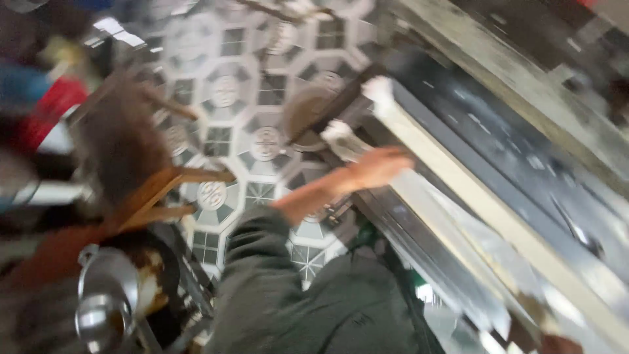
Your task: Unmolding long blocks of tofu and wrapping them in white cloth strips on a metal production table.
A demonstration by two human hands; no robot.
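A long pale board point(458, 196) is seen lying slantwise along the dark counter point(524, 157), and the left hand point(380, 167) is laid flat on it near its upper end, fingers spread rather than clenched. It is judged stiff and fairly heavy, best taken by its long edges. The right hand point(557, 344) is glimpsed at the bottom edge, its grip too blurred to tell; the tiled floor point(223, 92) is seen below, pans point(105, 301) to the left.
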